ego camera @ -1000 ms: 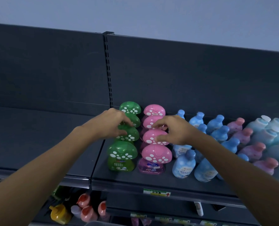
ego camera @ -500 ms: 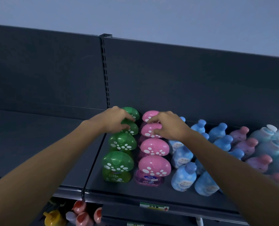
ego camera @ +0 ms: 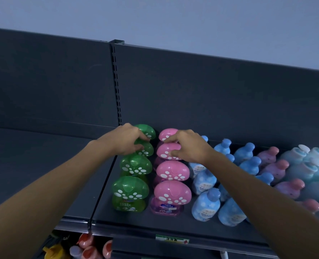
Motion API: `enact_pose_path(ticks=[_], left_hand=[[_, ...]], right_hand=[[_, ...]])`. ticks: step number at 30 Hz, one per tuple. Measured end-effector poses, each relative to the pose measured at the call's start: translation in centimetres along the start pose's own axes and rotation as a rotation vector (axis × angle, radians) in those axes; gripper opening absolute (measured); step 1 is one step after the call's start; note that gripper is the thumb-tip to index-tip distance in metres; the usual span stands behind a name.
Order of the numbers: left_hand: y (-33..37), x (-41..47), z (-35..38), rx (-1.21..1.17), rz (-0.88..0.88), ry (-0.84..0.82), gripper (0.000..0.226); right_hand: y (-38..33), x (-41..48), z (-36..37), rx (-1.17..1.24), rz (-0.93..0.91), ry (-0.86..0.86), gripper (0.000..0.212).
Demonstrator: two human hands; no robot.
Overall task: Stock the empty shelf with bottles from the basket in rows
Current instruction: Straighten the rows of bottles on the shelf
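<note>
A dark shelf carried rows. Beyond both forearms, the left hand clasped a rear green bottle; the right hand clasped a rear pink bottle. Their smooth plastic caps looked light and slippery; gripping the cap's underside seemed safest.

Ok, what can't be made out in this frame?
All in the head view:
- Basket: not in the frame at all.
- Left hand and right hand: the fingers curl over the rear green caps and pink caps, hiding the contact, so grip is unclear.
- Rear bottle bodies: hidden behind the front rows.
- Lower shelf bottles: cut off by the bottom edge.
- Price label: too small to read.
</note>
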State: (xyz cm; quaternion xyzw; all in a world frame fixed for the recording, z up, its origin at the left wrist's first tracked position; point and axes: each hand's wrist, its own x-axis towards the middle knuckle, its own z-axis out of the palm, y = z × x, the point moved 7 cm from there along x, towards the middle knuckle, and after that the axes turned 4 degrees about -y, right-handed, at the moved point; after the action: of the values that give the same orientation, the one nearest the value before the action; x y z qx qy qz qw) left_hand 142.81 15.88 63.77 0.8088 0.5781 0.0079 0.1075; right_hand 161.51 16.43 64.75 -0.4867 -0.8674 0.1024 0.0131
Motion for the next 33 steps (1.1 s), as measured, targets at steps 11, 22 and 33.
enact_pose_path(ticks=[11,22,33], left_hand=[[5.3,-3.3,-3.2,-0.088,0.061,0.250,0.030],[18.8,-6.6,-1.0,-0.108,0.267,0.203,0.033],[23.4,-5.0,2.0,-0.091,0.165,0.141,0.038]], right_hand=[[0.3,-6.0,-4.8,-0.010,0.020,0.146,0.039],[3.0,-16.1,-6.0,-0.019,0.108,0.138,0.029],[8.4,-19.3,-3.2,-0.009,0.031,0.059,0.029]])
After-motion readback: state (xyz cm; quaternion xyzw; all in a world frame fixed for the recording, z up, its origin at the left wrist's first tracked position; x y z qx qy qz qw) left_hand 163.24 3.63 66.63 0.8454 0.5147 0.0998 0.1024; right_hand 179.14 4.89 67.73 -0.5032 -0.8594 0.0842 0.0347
